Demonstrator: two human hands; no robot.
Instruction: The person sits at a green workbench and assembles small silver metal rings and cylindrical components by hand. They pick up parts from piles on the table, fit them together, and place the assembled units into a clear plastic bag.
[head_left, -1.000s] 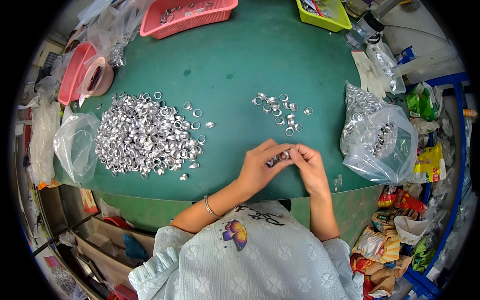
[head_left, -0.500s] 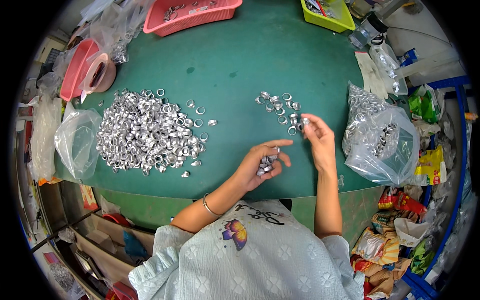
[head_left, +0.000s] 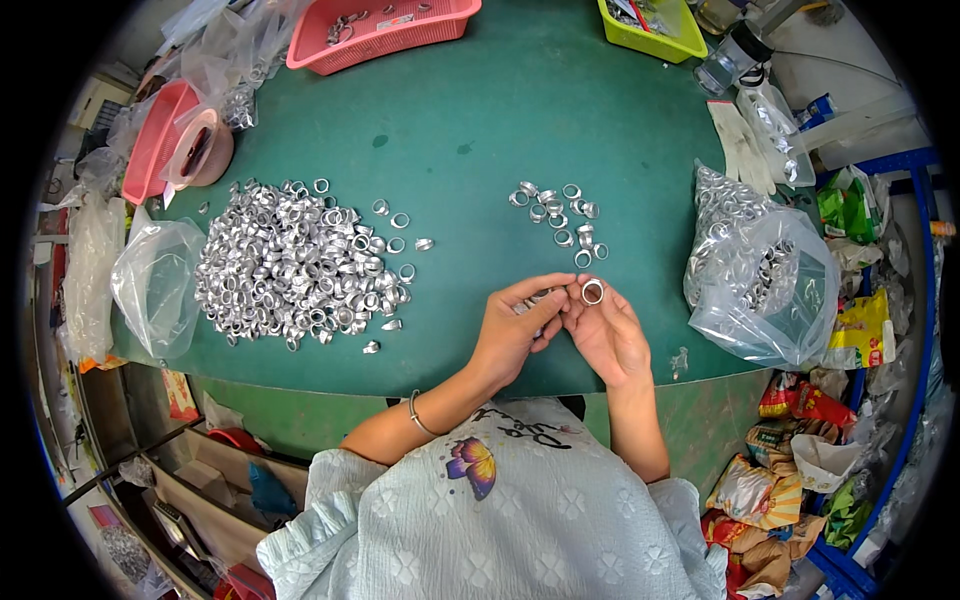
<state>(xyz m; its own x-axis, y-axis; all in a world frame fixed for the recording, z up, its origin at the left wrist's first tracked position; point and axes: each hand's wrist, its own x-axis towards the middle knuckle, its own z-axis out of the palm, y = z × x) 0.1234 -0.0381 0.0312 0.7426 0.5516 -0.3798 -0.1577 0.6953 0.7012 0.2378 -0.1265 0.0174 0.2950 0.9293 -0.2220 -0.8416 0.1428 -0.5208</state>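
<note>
My right hand [head_left: 614,345] pinches a silver metal ring [head_left: 592,292] at its fingertips, with the ring's open round face turned upward. Right beside it, my left hand [head_left: 500,340] is curled around several more silver rings [head_left: 530,303], partly hidden by its fingers. The left thumb and forefinger reach to the right fingertips, and whether they touch the held ring I cannot tell. Just beyond both hands lies a small loose group of rings [head_left: 554,208] on the green table. A large heap of the same rings [head_left: 290,265] spreads out to the left.
Clear plastic bags of rings [head_left: 735,240] stand at the right edge, near white gloves [head_left: 738,150]. An empty-looking clear bag [head_left: 155,290] lies left of the heap. Pink baskets [head_left: 385,45] and a yellow-green basket [head_left: 665,45] sit along the far side of the green table [head_left: 480,120].
My right hand has come back from the small group toward my left hand, bringing a ring. The left hand's stretched forefinger now meets the right fingertips.
</note>
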